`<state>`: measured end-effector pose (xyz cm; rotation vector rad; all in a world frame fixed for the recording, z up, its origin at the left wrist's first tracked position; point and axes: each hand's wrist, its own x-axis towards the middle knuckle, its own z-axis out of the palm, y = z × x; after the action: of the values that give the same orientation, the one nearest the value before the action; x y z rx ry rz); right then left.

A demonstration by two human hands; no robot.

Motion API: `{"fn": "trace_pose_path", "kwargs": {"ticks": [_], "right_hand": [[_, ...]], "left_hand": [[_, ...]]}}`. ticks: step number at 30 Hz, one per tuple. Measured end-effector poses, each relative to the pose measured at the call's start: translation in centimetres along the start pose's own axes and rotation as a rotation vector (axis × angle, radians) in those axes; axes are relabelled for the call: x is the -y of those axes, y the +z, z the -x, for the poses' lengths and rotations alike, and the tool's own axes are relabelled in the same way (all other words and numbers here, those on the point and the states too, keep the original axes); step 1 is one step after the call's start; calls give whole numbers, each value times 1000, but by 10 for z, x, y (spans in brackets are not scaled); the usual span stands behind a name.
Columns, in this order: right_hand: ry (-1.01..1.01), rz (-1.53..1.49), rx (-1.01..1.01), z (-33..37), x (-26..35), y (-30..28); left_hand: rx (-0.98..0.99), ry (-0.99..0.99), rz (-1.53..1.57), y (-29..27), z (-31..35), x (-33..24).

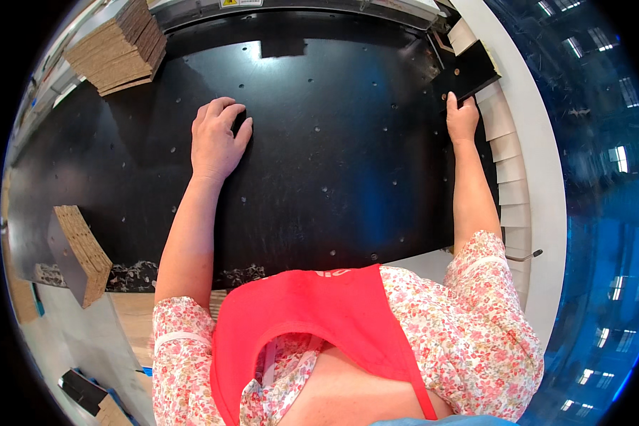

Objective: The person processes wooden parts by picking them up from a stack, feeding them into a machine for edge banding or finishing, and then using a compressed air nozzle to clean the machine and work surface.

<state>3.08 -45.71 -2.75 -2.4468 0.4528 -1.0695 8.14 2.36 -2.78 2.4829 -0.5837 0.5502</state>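
Note:
At the far right, my right hand point(463, 119) grips the near edge of a dark rectangular board point(467, 72) with round holes in it. The thumb lies on its upper face, and the other fingers are mostly hidden. My left hand point(219, 138) rests on the black work table point(291, 156) left of the middle. Its fingers are slightly bent with the thumb apart, and nothing shows in it.
A tall stack of particle boards point(121, 46) stands at the far left. A smaller stack point(85, 248) sits at the near left edge. Overlapping pale slats point(508, 170) and a white curved rim point(547, 213) border the right side. Machine housing point(298, 8) runs along the back.

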Motion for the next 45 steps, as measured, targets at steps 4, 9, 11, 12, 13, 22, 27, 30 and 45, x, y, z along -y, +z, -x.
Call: {"fn": "trace_pose_path", "kwargs": {"ticks": [4,9,11,12,13,22,27,30,45], "right_hand": [[-44,19,170,-21,9,-13],[-210,274,345,-55,66,-24],[-269,385,463,-62,60,-19],[-294,406,499,-64,47,-15],[-319,427,536,-67,33,-15],[-4,317,829,-87,63,-8],[71,230,876,-75,81,-8],[-85,301,903,-62,86,-7],[-265,388,683,-17,82,19]], "left_hand": [[1,11,15,-1,-2,1],[10,-20,-2,-3,0,2],[18,-17,7,-2,0,2],[15,-11,13,-2,-2,1],[11,4,28,-1,-4,-1],[18,-6,19,-1,-1,2],[21,3,18,-2,-1,2],[27,6,20,-2,-1,3],[41,-10,10,-2,-2,3]]}}
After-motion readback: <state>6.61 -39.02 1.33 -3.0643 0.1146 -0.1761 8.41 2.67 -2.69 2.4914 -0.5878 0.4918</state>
